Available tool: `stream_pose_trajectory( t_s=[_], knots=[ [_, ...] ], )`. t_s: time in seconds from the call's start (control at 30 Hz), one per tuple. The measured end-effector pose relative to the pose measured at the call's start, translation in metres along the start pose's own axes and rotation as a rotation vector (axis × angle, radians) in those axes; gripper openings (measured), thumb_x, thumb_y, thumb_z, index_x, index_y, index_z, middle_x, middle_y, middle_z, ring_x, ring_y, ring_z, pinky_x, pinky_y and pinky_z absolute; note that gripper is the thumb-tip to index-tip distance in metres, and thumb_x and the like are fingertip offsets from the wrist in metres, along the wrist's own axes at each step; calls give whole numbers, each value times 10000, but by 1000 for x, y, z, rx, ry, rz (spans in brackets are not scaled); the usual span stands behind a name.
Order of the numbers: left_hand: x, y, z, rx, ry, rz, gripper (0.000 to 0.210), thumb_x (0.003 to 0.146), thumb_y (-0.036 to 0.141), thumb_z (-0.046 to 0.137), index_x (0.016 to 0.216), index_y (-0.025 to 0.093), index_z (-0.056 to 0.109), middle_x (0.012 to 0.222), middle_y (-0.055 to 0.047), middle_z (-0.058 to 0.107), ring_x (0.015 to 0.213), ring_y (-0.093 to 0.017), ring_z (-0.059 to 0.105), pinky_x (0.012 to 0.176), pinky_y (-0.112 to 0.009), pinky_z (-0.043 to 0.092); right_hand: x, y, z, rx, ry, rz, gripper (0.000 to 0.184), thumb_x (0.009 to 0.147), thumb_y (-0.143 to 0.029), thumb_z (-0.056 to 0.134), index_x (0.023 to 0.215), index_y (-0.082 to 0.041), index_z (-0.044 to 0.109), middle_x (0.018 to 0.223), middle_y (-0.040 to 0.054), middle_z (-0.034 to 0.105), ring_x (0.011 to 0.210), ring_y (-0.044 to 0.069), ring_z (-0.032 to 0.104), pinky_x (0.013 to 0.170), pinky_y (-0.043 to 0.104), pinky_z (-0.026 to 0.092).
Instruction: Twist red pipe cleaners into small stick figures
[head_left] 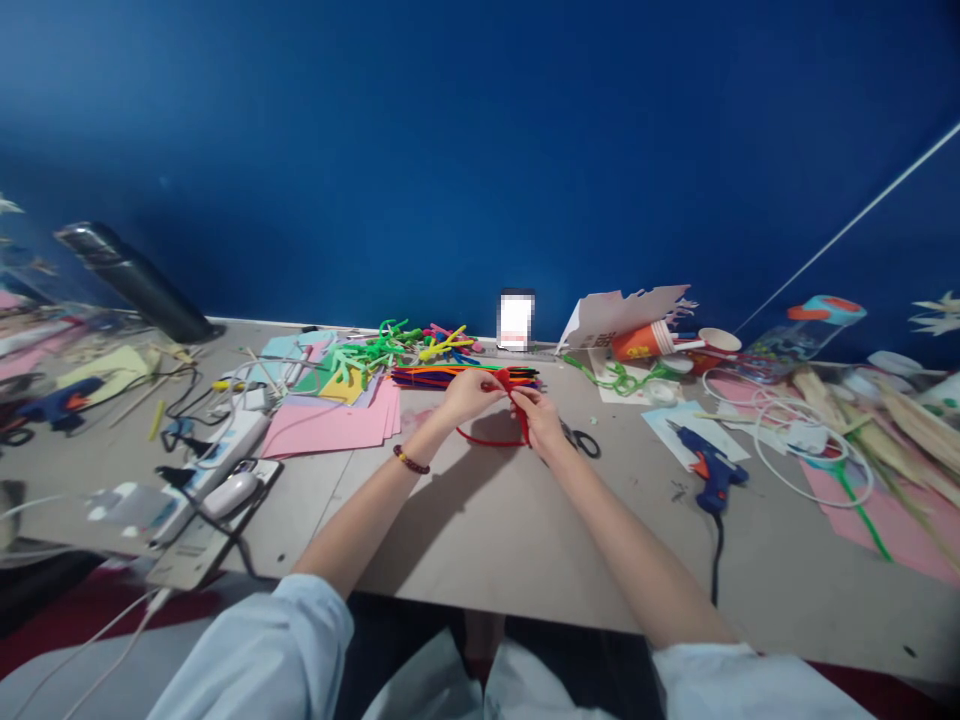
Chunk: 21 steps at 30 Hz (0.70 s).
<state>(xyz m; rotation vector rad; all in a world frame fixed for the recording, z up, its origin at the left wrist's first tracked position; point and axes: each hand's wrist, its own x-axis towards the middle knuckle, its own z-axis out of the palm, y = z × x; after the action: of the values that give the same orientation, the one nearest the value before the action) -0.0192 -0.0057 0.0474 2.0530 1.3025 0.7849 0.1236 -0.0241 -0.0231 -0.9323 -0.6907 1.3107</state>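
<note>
Between my two hands is a red pipe cleaner, one part of it hanging in a curve below my fingers and another bunched near my right fingertips. My left hand, with a beaded bracelet on the wrist, pinches it from the left. From the right, my right hand grips the bunched red part with thumb and fingers. Just behind the hands lies a bundle of coloured pipe cleaners. Black-handled scissors rest beside my right wrist, their blades partly hidden by it.
A blue glue gun lies on the right with its cord over the table edge. Pink paper sheets and green pipe-cleaner shapes are at left, near a power strip. A phone leans against the blue wall. Paper cups lie back right.
</note>
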Motion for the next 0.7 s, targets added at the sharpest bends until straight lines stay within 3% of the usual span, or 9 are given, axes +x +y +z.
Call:
stream_pose_trajectory(
  t_s=[0.13, 0.27, 0.53, 0.7],
  knots=[
    [-7, 14, -9, 386, 116, 96, 171, 810, 272, 563, 745, 191, 699, 762, -55, 687, 642, -158, 581, 528, -251, 329, -3, -6, 6, 101, -5, 76, 344, 476, -287, 828, 745, -171, 648, 585, -27, 639, 513, 96, 563, 510, 230, 477],
    [-17, 17, 3, 589, 264, 196, 203, 873, 245, 484, 830, 186, 674, 850, -69, 680, 692, -169, 598, 515, -254, 311, -5, -12, 6, 168, -19, 127, 342, 482, -256, 832, 755, -175, 641, 605, -31, 648, 523, 92, 567, 518, 221, 486],
    [-39, -12, 32, 579, 485, 378, 257, 927, 262, 425, 787, 186, 627, 734, -31, 628, 631, -120, 564, 523, -241, 302, -9, -8, 7, 151, -36, 175, 369, 442, -251, 844, 745, -168, 650, 571, -31, 650, 509, 93, 560, 521, 225, 487],
    [-44, -23, 35, 550, 496, 409, 276, 932, 279, 415, 770, 187, 619, 698, -28, 614, 627, -121, 557, 566, -241, 333, -12, -1, 5, 111, -99, 141, 316, 492, -286, 835, 736, -174, 669, 634, -13, 668, 541, 102, 570, 535, 240, 486]
  ],
)
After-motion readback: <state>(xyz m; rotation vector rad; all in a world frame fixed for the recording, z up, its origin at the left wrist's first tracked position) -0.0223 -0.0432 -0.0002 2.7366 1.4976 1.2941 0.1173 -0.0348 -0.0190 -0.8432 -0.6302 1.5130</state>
